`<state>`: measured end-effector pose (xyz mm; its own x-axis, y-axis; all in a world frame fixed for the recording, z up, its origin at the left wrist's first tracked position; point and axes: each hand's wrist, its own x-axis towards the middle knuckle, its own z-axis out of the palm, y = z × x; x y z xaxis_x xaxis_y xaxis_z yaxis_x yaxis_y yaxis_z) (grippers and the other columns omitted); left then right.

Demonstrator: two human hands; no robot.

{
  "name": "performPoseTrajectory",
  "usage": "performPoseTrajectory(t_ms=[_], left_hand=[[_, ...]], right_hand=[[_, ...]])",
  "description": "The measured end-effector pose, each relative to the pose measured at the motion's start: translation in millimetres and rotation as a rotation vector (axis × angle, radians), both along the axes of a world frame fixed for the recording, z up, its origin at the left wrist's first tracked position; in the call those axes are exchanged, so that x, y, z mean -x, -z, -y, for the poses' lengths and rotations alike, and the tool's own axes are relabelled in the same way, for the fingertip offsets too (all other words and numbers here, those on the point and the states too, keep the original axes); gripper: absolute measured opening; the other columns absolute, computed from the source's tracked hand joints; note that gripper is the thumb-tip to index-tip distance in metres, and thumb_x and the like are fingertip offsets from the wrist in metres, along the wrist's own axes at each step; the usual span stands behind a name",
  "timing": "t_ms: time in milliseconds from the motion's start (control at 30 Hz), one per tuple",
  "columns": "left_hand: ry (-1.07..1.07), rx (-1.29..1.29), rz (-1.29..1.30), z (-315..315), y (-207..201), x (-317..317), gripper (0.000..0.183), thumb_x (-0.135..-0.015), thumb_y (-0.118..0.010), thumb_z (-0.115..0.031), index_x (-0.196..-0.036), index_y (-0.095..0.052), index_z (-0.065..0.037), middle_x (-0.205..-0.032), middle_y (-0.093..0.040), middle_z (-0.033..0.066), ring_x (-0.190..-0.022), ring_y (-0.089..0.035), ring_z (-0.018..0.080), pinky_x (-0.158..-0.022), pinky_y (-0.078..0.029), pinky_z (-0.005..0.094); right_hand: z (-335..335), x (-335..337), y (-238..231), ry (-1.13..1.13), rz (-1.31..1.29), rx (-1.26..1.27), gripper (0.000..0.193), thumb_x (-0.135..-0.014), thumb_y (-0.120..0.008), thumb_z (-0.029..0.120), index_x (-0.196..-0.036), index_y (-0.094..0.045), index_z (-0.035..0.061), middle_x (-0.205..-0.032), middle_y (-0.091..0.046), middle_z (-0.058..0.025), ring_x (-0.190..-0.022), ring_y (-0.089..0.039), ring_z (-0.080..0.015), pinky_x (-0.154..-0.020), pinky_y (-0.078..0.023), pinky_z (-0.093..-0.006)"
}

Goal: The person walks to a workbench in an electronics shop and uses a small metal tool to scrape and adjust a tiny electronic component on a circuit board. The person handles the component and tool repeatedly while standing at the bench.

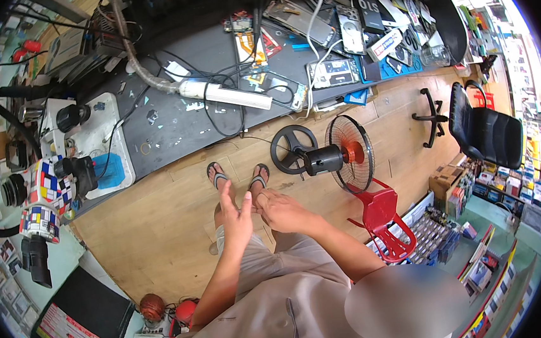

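In front of my lap, above the floor, my left hand (237,217) is raised with its fingers stretched out and the thumb apart. It holds nothing. Beside it, my right hand (285,212) points toward the left one, back of the hand up, fingers loosely bent. I see nothing in it, though part of its palm side is hidden. A small gap separates the two hands. Beyond them my sandalled feet (257,177) rest on the wooden floor (162,241). Nearest on the right stands a black pedestal fan (324,160) with a round wire cage.
Ahead runs a dark workbench (172,129) with a white-handled tool (226,96), cables, opened phones (333,73) and loose parts. A microscope (46,186) stands at left. Right lie a red plastic chair (386,220), a black office chair (486,126) and glass display cases (477,213).
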<state>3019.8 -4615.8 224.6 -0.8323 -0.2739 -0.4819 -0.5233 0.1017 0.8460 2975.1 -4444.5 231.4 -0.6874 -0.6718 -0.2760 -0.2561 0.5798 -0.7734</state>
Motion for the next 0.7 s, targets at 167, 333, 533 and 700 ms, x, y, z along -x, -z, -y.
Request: performPoseTrajectory(t_ms=[167,333,533,700], left_hand=[[-0.203,-0.26,0.102,5,9,8,0.072,-0.111,-0.065,-0.033,-0.167,-0.032,-0.003,-0.173,-0.034,0.0233,-0.131,-0.066,0.0339,-0.082,-0.068,0.0376],[-0.317,-0.575,0.296,14,-8,27,0.078,-0.109,-0.066,-0.035,-0.17,-0.024,-0.011,-0.178,-0.022,0.0188,-0.108,-0.076,0.0341,-0.092,-0.061,0.051],[-0.41,-0.537,0.379,47,28,14,0.061,-0.107,-0.069,-0.021,-0.16,-0.043,-0.006,-0.161,-0.047,0.019,-0.128,-0.067,0.0286,-0.094,-0.06,0.0479],[-0.12,-0.267,0.286,61,74,-24,0.04,-0.098,-0.077,0.001,-0.136,-0.063,0.001,-0.113,-0.074,0.0102,-0.106,-0.073,0.0184,-0.089,-0.061,0.0362]], right_hand=[[-4,8,-2,0.074,0.142,0.103,0.012,-0.101,-0.063,0.008,-0.107,-0.055,0.0004,-0.105,-0.063,-0.0215,-0.106,-0.064,-0.0427,-0.09,-0.053,-0.0496],[-14,8,11,0.217,0.383,0.225,0.016,-0.109,-0.066,0.016,-0.111,-0.056,0.0041,-0.101,-0.06,-0.0113,-0.094,-0.064,-0.0267,-0.087,-0.052,-0.0372],[-29,14,7,0.578,0.746,0.502,0.018,-0.114,-0.062,0.022,-0.115,-0.059,0.0042,-0.098,-0.061,-0.0004,-0.086,-0.062,-0.0106,-0.082,-0.053,-0.0306],[-38,20,5,0.69,0.744,0.575,0.021,-0.115,-0.059,0.022,-0.117,-0.067,0.0026,-0.104,-0.066,-0.002,-0.086,-0.064,-0.0108,-0.084,-0.053,-0.0274]])
